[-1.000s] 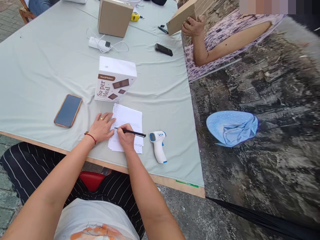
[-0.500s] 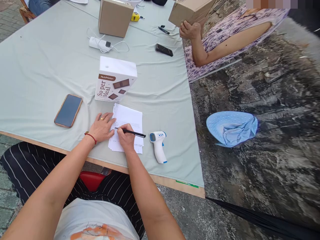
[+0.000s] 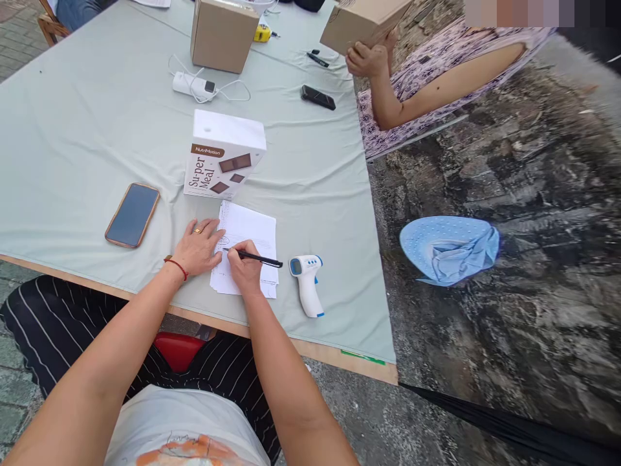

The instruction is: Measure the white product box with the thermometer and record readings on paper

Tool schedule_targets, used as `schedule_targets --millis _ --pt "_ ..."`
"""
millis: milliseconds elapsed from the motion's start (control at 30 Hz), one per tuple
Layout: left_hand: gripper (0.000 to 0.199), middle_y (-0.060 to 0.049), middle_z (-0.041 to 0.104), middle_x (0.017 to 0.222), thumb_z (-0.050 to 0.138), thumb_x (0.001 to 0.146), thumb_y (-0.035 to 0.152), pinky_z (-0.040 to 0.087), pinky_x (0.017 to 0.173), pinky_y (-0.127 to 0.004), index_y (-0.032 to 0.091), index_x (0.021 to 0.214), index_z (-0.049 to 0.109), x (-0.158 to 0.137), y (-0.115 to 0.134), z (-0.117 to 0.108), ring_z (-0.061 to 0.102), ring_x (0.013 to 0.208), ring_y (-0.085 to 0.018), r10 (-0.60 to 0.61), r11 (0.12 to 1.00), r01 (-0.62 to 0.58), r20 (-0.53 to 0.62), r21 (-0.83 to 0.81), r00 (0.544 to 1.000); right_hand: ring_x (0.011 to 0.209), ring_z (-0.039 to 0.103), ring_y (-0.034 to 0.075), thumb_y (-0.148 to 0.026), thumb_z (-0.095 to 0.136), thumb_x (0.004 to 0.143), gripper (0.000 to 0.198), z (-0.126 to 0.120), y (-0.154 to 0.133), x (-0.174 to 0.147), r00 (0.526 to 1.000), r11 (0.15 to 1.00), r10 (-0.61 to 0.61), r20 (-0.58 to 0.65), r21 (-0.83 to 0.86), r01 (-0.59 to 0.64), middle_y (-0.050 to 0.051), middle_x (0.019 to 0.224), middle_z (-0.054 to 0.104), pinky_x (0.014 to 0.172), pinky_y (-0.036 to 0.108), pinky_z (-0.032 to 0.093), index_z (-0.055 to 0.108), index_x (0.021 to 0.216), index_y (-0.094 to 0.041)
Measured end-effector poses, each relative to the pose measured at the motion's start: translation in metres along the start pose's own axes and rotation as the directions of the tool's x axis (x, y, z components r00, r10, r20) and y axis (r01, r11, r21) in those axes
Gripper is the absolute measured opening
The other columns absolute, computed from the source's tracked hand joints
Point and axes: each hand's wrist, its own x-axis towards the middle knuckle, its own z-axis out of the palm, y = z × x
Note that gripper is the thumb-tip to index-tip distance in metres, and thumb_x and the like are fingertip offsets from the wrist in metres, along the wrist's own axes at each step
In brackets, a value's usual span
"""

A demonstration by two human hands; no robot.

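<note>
Sheets of white paper (image 3: 250,226) lie in a small stack on the table before me, with print and handwriting on the top one. My left hand (image 3: 196,249) rests flat on the left edge of the stack, its fingers stretched out and slightly apart. In my right hand (image 3: 246,268) is a black pen (image 3: 259,258), pinched near its tip, which is at the paper's left part. The hand covers part of the sheets. Close behind the papers stands a white "Super Meal" box (image 3: 226,155). Just right of them lies a white and blue infrared thermometer (image 3: 306,285).
A smartphone (image 3: 132,215) lies left of my hands on the cloth-covered table (image 3: 334,213). Farther back are a white device with a cable (image 3: 194,86), a cardboard box (image 3: 224,35) and a black device (image 3: 318,97). A co-worker's hand (image 3: 367,59) holds another carton (image 3: 361,24).
The co-worker's carton has shifted slightly left and tilted. My hands, the pen and the papers look nearly the same.
</note>
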Motion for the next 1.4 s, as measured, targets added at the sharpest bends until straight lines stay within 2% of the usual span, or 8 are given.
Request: schedule_targets --millis 333,500,1033,1400 --pt "0.051 -0.016 0.044 0.152 0.049 0.091 0.035 0.024 0.118 -0.054 0.015 0.137 0.052 0.0001 0.0001 0.0000 0.039 0.141 -0.033 -0.003 1.000 0.003 -0.002 -0.012 1.000 0.062 0.045 0.013 -0.029 0.051 0.071 0.009 -0.0002 0.0004 -0.0011 1.000 1.000 0.014 -0.005 -0.006 -0.014 -0.006 0.060 0.050 0.063 0.029 0.042 0.047 0.065 -0.024" --pt "0.052 -0.017 0.043 0.153 0.049 0.090 0.035 0.024 0.118 -0.054 0.014 0.137 0.052 0.0001 -0.0002 0.0002 0.039 0.141 -0.033 -0.001 1.000 0.001 0.003 -0.015 1.000 0.062 0.046 0.014 -0.031 0.052 0.071 0.010 -0.0008 0.0003 -0.0009 0.998 1.000 0.030 -0.049 0.004 -0.030 -0.005 0.061 0.051 0.063 0.029 0.042 0.047 0.066 -0.024" --pt "0.051 -0.017 0.043 0.153 0.048 0.090 0.035 0.023 0.118 -0.054 0.015 0.137 0.052 0.0000 0.0009 -0.0020 0.038 0.141 -0.033 -0.009 1.000 0.010 0.017 -0.011 1.000 0.062 0.045 0.013 -0.030 0.050 0.071 0.009 -0.0013 -0.0008 -0.0006 1.000 1.000 0.018 -0.014 -0.021 -0.018 -0.005 0.060 0.050 0.063 0.029 0.041 0.046 0.065 -0.024" --pt "0.052 -0.016 0.043 0.152 0.048 0.090 0.035 0.023 0.118 -0.053 0.015 0.137 0.052 -0.0001 -0.0006 0.0004 0.039 0.141 -0.033 -0.002 1.000 0.002 0.004 -0.005 1.000 0.061 0.044 0.014 -0.030 0.050 0.070 0.009 -0.0007 0.0013 -0.0006 0.999 1.000 0.022 -0.041 -0.017 -0.022 -0.005 0.060 0.049 0.062 0.028 0.041 0.046 0.064 -0.024"
